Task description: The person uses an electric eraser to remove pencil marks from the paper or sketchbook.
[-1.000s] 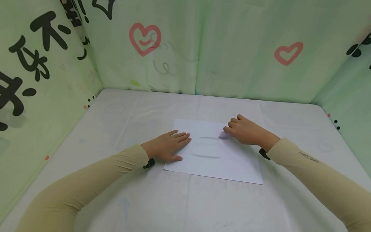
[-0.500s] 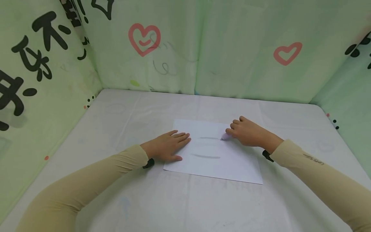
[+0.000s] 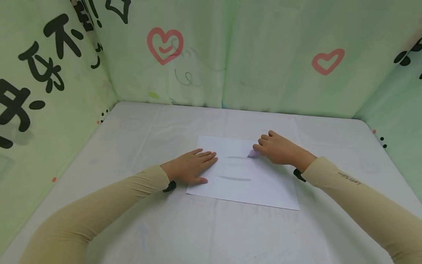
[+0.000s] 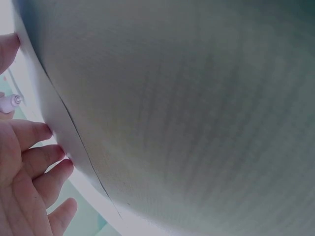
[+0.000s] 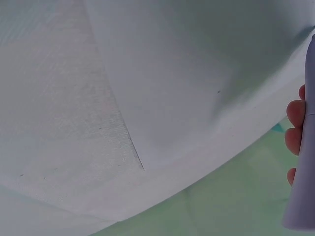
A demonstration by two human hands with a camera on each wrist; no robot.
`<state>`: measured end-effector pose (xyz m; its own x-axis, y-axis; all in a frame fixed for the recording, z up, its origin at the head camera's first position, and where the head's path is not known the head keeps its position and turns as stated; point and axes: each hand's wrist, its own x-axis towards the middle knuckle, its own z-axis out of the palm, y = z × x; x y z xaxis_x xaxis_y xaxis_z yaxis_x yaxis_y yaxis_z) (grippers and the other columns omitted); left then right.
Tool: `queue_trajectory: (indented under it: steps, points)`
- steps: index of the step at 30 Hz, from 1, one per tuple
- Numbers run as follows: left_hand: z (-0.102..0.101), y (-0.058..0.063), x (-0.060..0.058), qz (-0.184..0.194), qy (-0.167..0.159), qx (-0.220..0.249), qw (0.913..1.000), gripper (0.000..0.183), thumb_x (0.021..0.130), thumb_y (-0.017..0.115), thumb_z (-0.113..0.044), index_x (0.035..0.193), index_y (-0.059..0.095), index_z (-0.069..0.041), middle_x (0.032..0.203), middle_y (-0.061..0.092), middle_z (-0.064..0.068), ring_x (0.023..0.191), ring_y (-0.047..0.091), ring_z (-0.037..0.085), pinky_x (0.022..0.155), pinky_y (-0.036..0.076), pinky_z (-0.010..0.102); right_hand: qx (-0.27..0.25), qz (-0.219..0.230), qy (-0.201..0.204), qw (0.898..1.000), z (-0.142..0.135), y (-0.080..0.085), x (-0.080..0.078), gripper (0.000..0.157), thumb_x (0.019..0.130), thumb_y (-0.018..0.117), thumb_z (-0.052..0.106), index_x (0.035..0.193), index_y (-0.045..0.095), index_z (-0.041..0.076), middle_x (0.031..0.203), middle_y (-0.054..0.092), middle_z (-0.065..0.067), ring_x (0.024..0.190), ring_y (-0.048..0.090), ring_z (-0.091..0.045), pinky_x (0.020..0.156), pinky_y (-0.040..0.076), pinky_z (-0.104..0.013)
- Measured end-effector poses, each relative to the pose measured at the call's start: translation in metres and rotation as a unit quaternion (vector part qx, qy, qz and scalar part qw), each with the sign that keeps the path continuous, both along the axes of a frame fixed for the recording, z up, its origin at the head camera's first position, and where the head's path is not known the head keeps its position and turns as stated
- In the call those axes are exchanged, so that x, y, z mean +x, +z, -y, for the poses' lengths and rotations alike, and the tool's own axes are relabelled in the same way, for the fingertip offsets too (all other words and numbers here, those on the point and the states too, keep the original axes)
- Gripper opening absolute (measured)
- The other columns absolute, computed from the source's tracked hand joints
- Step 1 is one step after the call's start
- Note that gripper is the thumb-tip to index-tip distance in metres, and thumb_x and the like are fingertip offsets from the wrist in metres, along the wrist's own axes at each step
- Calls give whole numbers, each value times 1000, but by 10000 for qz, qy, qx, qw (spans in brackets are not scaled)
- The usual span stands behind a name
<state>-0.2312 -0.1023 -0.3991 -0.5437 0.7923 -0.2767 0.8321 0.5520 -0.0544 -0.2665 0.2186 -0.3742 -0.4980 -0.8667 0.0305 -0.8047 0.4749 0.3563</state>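
Note:
A white sheet of paper lies on the table with two grey strokes on it, an upper line and a longer lower line. My left hand rests flat on the sheet's left side, fingers spread. My right hand grips a chunky lilac marker, its tip at the right end of the upper line. In the right wrist view the marker widens towards its back end, with curled fingertips behind it. The left wrist view shows the marker's tip beyond the left hand.
A white cloth covers the table. Green printed curtains stand behind it and along both sides. Black straps show at both wrists, below beige sleeves.
My right hand with the marker shifted slightly right and towards me, then came back left to the end of the upper line. The left hand has stayed in place.

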Motion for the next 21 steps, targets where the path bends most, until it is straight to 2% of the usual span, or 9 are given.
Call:
queue_trajectory:
  steps: [9,21]
  points:
    - [2,-2,-1,-78,-46,-45,9999,75,95,40,-53,151,17,-8,158,18,8,146,20,23,119,16,42,104,50,-83,9999,-5,1,4,15,81,71,12,87,57,9,72,57,-4,68,48,-19,63,32,-30]
    - [1,-2,-1,-69,-46,34,10000,75,95,41,-53,151,18,-8,158,19,8,145,21,23,119,17,43,-35,-90,104,9999,-1,0,3,16,81,70,10,87,56,9,71,55,-4,67,46,-18,63,31,-29]
